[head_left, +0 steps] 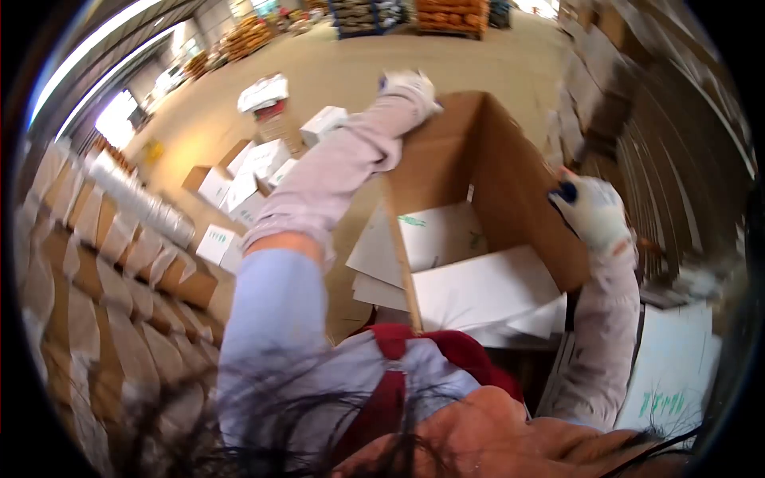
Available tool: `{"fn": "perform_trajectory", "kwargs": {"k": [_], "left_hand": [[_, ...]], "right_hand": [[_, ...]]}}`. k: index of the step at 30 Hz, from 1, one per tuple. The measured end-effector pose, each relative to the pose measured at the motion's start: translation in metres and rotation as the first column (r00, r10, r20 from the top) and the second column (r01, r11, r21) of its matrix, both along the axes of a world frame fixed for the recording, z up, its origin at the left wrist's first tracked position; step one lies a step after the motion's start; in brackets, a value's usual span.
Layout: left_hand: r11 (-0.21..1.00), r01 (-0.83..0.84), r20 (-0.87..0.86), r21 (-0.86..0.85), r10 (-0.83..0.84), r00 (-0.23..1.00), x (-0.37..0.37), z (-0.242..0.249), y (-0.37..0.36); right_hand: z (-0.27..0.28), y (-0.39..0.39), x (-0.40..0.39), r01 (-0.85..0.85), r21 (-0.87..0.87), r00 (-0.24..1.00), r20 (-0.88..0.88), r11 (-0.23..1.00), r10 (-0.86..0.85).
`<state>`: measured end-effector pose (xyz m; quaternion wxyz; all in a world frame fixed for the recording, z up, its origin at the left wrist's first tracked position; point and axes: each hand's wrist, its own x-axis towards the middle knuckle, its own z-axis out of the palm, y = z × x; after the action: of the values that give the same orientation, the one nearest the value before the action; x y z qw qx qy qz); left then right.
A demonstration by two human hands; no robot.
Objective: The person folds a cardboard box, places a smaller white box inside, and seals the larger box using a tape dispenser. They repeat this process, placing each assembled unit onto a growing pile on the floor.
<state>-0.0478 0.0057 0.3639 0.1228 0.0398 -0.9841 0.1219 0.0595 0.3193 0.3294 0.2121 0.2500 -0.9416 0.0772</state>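
Observation:
A large cardboard box (518, 175), brown inside, stands tilted in front of me with its opening towards me. White panels (486, 291) lie across its near end, and a white surface with green marks (438, 231) shows further in. My left hand (410, 86), in a white glove with a blue patch, is closed at the box's far left corner; its fingertips are partly hidden. On the opposite side, my right hand (594, 213), gloved in white with dark blue fingertips, has its fingers curled at the right wall's edge.
Small white boxes (259, 163) lie on the floor at left. Taped cartons (88, 295) line the near left, and flat cardboard stacks (661, 151) rise at right. A white carton with green writing (669, 366) sits by my right arm. Loaded pallets (450, 17) stand far back.

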Motion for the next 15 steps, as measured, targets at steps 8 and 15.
{"fn": "perform_trajectory", "kwargs": {"k": [8, 15], "left_hand": [[0.848, 0.499, 0.753, 0.181, -0.445, 0.484, 0.064, -0.034, 0.007], [0.814, 0.473, -0.303, 0.337, -0.382, 0.873, 0.034, -0.046, -0.087]], "right_hand": [[-0.015, -0.099, 0.054, 0.097, 0.352, 0.995, -0.068, 0.931, -0.078], [-0.064, -0.068, 0.042, -0.013, 0.000, 0.999, -0.044, 1.000, 0.013]]}}
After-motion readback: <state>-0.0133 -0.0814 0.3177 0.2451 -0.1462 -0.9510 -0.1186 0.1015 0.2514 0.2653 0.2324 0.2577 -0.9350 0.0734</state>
